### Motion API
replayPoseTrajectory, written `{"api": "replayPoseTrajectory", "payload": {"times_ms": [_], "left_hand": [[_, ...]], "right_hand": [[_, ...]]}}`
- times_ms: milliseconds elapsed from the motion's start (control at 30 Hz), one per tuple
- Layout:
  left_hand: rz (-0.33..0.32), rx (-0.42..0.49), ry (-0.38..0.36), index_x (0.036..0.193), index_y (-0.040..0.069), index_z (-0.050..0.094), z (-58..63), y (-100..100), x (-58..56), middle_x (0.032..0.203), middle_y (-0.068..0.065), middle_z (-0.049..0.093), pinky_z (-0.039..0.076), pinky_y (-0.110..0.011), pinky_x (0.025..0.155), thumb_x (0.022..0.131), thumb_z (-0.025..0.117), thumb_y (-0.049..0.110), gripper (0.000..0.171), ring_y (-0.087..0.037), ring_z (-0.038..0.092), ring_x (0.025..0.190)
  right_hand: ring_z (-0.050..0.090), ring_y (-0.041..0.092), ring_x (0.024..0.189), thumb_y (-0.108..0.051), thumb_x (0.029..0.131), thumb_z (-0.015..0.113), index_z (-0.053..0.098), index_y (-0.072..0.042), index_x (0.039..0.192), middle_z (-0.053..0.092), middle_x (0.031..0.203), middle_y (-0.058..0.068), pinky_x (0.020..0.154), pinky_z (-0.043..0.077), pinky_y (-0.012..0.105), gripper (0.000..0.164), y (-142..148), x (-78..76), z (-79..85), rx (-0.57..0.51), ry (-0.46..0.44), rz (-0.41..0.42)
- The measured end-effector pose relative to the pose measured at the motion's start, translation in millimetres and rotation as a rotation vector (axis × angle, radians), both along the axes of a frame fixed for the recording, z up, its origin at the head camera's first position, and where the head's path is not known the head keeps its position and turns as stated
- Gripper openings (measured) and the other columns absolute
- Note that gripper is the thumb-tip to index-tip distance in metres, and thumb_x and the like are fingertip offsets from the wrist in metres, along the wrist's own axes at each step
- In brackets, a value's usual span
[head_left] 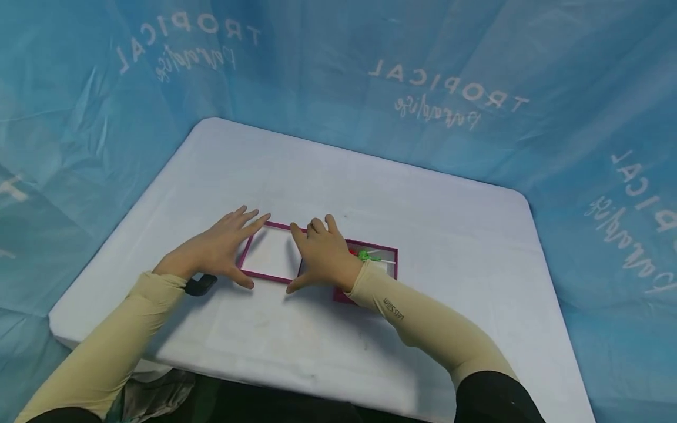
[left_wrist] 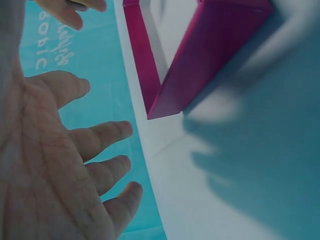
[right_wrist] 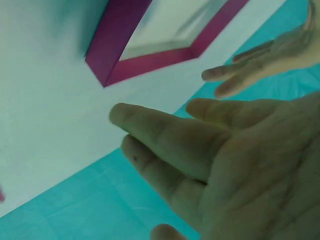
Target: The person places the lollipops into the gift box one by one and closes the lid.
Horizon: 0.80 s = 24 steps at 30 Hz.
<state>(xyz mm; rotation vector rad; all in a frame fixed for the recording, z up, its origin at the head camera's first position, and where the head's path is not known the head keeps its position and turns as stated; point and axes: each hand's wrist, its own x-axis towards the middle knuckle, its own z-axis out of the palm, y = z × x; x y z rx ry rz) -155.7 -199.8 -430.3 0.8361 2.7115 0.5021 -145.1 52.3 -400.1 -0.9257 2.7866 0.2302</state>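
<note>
A shallow box (head_left: 268, 277) with magenta walls and a white inside lies on the table in the head view. My left hand (head_left: 219, 244) is spread beside its left end, fingers extended and holding nothing. Over its right end is my right hand (head_left: 325, 258), also spread and holding nothing. Both wrist views show a gap between the fingers and the box walls (left_wrist: 140, 50). Right of it lies a second magenta-edged box (head_left: 396, 255), partly hidden by my right hand and wrist. Inside that one are a small green item (head_left: 365, 255), a bit of red and thin white sticks.
The white-covered table (head_left: 449, 223) has rounded corners. Blue sheeting (head_left: 328, 70) with white lettering hangs behind it and at both sides. A black device (head_left: 201, 285) sits at my left wrist. Grey cloth (head_left: 158, 395) lies below the front edge.
</note>
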Motion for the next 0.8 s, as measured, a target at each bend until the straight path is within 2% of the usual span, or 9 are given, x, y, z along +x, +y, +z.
{"api": "replayPoseTrajectory", "payload": {"times_ms": [200, 467, 667, 800], "left_hand": [[-0.011, 0.000, -0.013, 0.162, 0.011, 0.017, -1.9, 2, -0.9, 0.164, -0.023, 0.023, 0.012, -0.066, 0.120, 0.054, 0.096, 0.053, 0.140, -0.050, 0.009, 0.150], [-0.010, -0.002, 0.025, 0.160, 0.006, 0.025, -5.6, 6, 2.9, 0.161, -0.020, 0.030, 0.013, -0.067, 0.119, 0.058, 0.096, 0.048, 0.131, -0.050, 0.008, 0.150], [-0.001, 0.007, 0.025, 0.160, 0.008, 0.026, -3.5, 12, 6.4, 0.160, -0.020, 0.033, 0.016, -0.070, 0.116, 0.056, 0.097, 0.045, 0.131, -0.051, 0.010, 0.149], [-0.003, -0.015, 0.036, 0.160, 0.010, 0.025, -5.4, 16, 4.7, 0.159, -0.021, 0.034, 0.017, -0.070, 0.115, 0.054, 0.097, 0.047, 0.134, -0.052, 0.012, 0.149]], "right_hand": [[0.037, 0.027, 0.138, -0.086, 0.059, 0.074, 0.025, -0.012, 0.161, 0.058, 0.142, 0.009, 0.121, 0.011, 0.055, 0.135, -9, -1.5, -7.8, 0.043, -0.024, 0.018], [0.044, 0.024, 0.133, -0.082, 0.063, 0.074, 0.028, -0.013, 0.160, 0.062, 0.138, 0.007, 0.120, 0.015, 0.053, 0.127, -12, 0.5, -8.9, 0.074, -0.029, 0.064], [0.045, 0.023, 0.133, -0.080, 0.065, 0.074, 0.029, -0.015, 0.160, 0.062, 0.138, 0.006, 0.121, 0.015, 0.049, 0.124, -13, 4.0, -12.1, 0.086, -0.049, 0.059], [0.046, 0.024, 0.134, -0.080, 0.064, 0.075, 0.031, -0.016, 0.160, 0.063, 0.138, 0.004, 0.122, 0.015, 0.050, 0.123, -12, 7.3, -19.0, 0.087, -0.044, 0.065]]}}
